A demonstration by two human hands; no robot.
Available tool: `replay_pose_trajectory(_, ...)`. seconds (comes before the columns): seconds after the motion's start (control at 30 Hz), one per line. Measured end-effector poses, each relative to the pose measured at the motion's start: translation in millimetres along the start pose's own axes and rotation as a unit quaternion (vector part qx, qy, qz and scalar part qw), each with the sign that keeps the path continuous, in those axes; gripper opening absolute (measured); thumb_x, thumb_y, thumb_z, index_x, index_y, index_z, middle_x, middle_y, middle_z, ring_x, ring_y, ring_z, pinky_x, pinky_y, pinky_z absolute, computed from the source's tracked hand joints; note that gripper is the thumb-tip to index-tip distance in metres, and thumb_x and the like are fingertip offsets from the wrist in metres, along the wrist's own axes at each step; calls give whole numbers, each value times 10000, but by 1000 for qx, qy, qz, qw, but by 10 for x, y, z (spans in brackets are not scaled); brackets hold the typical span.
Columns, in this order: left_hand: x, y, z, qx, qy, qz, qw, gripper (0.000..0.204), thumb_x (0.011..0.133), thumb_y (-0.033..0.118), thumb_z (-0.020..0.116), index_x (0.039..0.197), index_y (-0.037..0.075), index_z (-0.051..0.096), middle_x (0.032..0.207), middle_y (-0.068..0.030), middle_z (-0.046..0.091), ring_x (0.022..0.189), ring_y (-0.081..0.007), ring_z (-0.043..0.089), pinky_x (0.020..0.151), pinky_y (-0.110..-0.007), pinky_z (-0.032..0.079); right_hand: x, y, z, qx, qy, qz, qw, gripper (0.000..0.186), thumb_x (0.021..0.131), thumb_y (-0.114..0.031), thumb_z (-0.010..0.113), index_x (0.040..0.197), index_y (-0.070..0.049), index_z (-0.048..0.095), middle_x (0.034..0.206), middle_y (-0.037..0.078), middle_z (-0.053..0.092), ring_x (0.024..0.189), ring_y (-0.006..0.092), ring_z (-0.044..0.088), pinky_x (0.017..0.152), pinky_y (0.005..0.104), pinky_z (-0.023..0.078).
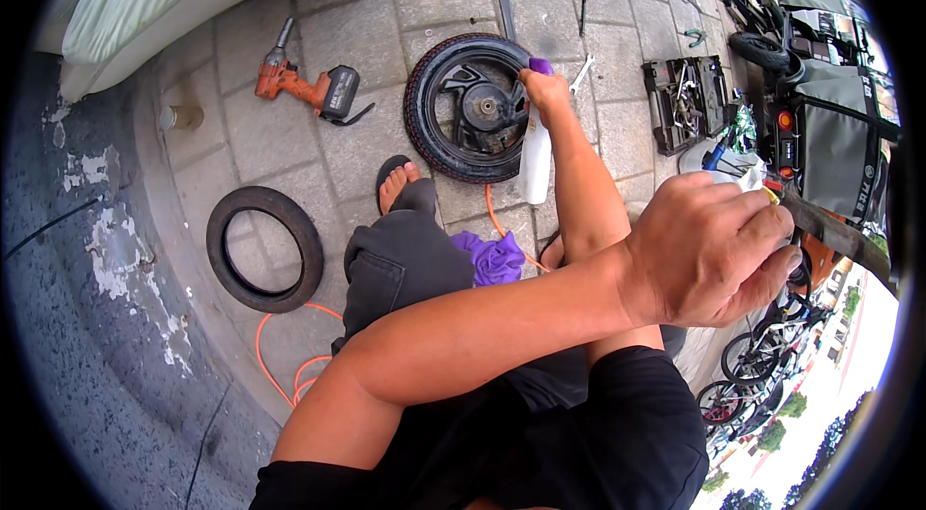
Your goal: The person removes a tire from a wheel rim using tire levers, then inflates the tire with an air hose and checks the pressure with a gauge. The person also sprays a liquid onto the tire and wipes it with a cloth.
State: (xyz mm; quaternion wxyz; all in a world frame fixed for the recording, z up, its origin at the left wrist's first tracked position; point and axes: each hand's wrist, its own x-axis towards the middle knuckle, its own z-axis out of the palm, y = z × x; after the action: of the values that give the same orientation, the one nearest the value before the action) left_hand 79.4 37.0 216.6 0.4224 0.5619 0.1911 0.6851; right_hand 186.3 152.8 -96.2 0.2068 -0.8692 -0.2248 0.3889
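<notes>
black rubber sits around the small wheel [470, 107] lying flat on the paving stones, so we judge a tyre is already on the rim. whether it is fully seated, we cannot tell. a second, loose tyre [224, 249] lies well apart from the wheel, towards our lower left, and looks set aside. an orange power driver [304, 85] rests to the left of the wheel, a wrench [582, 74] just beside its right edge, and an open tool case [687, 100] further right. a purple cloth [494, 257] lies on our knee below the wheel, and one sandalled foot [395, 184] is planted just beside its lower left edge.

our right hand [545, 90] reaches out with the arm nearly straight. it is closed round the purple top of a white spray bottle [535, 158], which hangs at the wheel's right edge. we see no spray coming out, so the wetting looks to be in hand rather than done.

our left hand [709, 254] crosses over the right forearm, away to the right of the wheel. its fingers are curled tight around a flat metal bar [834, 232], which points further right and touches nothing we can see.
</notes>
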Motion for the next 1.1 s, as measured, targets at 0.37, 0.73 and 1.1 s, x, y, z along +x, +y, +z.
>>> replay_pose_trajectory(0.37, -111, 4, 115, -5, -28, -1, 1000, 259, 809, 156, 810, 970, 44, 641, 721, -44, 608, 593, -251, 624, 523, -369, 457, 40, 481, -257, 27, 1, -4, 1000, 301, 817, -235, 741, 865, 61, 719, 747, 135, 689, 598, 262, 652, 568, 412, 520)
replay_pose_trajectory(0.73, -190, -19, 221, 5, -68, -12, 998, 233, 858, 206, 786, 954, 34, 661, 735, -67, 631, 608, -275, 645, 537, -390, 494, -201, 903, -407, 89, 24, 31, 995, 382, 811, -272, 768, 924, 87, 699, 791, 138, 682, 580, 255, 647, 559, 405, 526)
replay_pose_trajectory(1.1, -367, -12, 281, 42, -205, -43, 977, 263, 907, 271, 734, 803, 54, 628, 731, -94, 632, 629, -294, 695, 573, -422, 534, -348, 1395, -455, 94, 43, 35, 994, 348, 833, -294, 771, 900, 39, 696, 741, 93, 640, 559, 221, 635, 556, 385, 532)
